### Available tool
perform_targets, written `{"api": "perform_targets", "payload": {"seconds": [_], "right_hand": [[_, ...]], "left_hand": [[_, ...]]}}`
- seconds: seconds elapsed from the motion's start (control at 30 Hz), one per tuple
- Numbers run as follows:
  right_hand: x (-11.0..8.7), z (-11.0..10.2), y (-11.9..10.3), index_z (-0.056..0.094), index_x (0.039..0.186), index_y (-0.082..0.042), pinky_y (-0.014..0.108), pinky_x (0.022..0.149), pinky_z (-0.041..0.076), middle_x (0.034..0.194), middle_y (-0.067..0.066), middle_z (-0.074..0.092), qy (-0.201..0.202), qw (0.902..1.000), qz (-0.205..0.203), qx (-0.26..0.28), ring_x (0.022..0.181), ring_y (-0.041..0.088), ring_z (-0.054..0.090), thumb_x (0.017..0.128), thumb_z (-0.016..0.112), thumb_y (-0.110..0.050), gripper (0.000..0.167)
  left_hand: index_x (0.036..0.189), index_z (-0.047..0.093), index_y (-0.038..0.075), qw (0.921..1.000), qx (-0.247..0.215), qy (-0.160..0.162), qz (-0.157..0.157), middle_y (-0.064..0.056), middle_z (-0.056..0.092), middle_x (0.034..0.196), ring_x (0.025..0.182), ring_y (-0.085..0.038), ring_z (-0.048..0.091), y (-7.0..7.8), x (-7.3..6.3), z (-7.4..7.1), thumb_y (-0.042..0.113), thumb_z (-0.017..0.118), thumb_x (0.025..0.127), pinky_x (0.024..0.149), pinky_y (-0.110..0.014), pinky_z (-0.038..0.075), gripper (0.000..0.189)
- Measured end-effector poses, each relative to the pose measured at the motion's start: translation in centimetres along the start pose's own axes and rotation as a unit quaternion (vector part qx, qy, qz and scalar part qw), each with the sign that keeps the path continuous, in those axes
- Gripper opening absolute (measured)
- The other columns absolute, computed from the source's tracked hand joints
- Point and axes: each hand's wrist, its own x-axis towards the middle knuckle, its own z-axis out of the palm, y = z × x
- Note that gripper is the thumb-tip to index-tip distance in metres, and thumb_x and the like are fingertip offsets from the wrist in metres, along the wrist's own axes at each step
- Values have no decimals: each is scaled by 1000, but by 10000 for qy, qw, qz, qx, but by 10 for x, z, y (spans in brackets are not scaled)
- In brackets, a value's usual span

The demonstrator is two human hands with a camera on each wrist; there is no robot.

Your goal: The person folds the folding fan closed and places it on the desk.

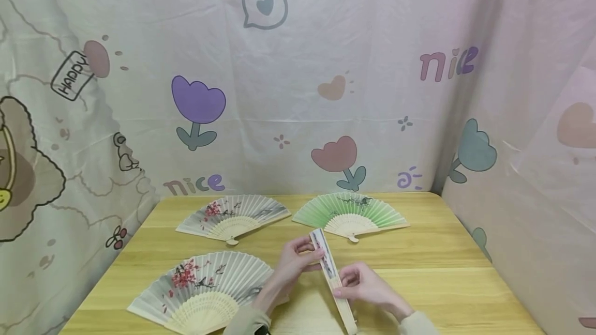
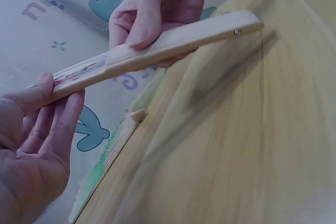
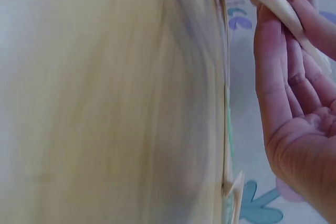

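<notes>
A folded hand fan (image 1: 344, 310) with pale wooden outer ribs is held aslant above the table between both hands. Its upper end, showing grey and red printed cloth, is pinched by the left hand (image 1: 289, 263) between thumb and fingers. Lower down, the right hand (image 1: 368, 287) grips the wooden ribs, thumb on the near face. In the left wrist view the folded fan (image 2: 178, 39) shows a metal rivet near its free end. The right wrist view has the right hand (image 3: 294, 114) around the fan's slim wooden edge (image 3: 283, 11).
Three spread fans lie on the wooden table (image 1: 447, 293): a grey floral one (image 1: 242, 208) at the back left, a green one (image 1: 321, 213) at the back right, and another grey floral one (image 1: 205, 278) at the front left, partly behind the left forearm. Patterned cloth (image 1: 279, 76) hangs around the table.
</notes>
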Motion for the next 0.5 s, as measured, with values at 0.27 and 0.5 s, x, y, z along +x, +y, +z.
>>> {"api": "perform_targets", "payload": {"seconds": [0.27, 0.5], "right_hand": [[-11, -30, 11, 52, 118, 17, 25, 81, 64, 93, 25, 71, -464, 9983, 28, 364, 81, 4, 71, 83, 71, 6, 41], [-31, -63, 19, 41, 115, 26, 33, 80, 66, 95, 2, 76, -848, 9924, 129, 881, 86, 10, 74, 87, 67, 6, 43]], "left_hand": [[144, 45, -2, 9961, 427, -561, 530, -12, 71, 99, 82, -13, 73, -2, 25, 12, -4, 72, 86, 83, -47, 64, 64], [142, 50, 0, 9905, 725, -942, 686, -31, 65, 117, 87, -14, 72, -16, 50, 42, -8, 70, 86, 84, -40, 65, 60]]}}
